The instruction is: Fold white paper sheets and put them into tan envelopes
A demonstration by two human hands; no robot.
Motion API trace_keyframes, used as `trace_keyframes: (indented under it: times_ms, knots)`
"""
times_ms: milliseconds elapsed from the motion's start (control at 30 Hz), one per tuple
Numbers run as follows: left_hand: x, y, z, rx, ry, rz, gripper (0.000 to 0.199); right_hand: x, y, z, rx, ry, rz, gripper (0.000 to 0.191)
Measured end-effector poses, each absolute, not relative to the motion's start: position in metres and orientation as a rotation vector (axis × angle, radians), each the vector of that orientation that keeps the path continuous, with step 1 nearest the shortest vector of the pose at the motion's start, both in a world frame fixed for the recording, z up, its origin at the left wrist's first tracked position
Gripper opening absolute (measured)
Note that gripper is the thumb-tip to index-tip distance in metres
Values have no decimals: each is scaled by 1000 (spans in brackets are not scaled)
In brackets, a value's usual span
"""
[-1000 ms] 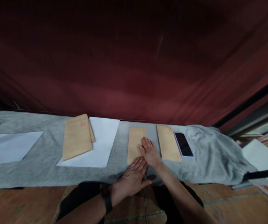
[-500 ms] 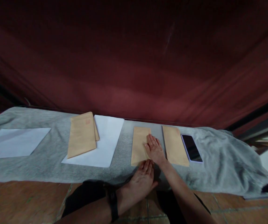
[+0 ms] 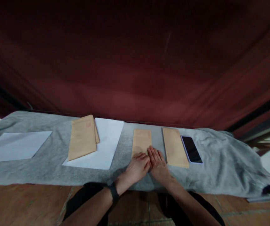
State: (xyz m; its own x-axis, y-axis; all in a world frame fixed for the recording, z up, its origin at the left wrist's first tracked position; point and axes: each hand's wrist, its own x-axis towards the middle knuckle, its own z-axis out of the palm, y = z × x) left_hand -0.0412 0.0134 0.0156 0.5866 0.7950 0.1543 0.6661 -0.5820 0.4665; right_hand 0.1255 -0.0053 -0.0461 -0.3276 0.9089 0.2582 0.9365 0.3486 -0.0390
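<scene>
A brown paper envelope lies lengthwise on the grey cloth in front of me, its near end covered by my hands. My left hand, with a dark watch on the wrist, has its fingers curled down over that near end. Right beside it, touching it, my right hand lies flat with outstretched fingers along the envelope's lower right edge. What the left fingertips press on is partly hidden. To the right rests a stack of brown envelopes.
A purple-edged phone lies right of the stack. At left, more brown envelopes overlap white paper; another white sheet lies farther left. Grey cloth covers the surface, with a dark red panel behind.
My left hand has turned over and its fingers have curled onto the envelope's near end. My right hand has slid toward me along the right edge.
</scene>
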Motion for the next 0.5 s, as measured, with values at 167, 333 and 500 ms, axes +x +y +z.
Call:
trace_keyframes:
  times_ms: [167, 333, 500]
  knots:
    - [-36, 21, 0, 2530, 1325, 540, 34, 120, -29, -45, -1598, -2288, -90, 53]
    - [-42, 29, -17, 2650, 1303, 353, 59, 111, -50, -47, -1590, -2303, -10, 52]
    - [-39, 38, -17, 2674, 1317, 248, 60, 109, -59, -49, -1546, -2365, 14, 55]
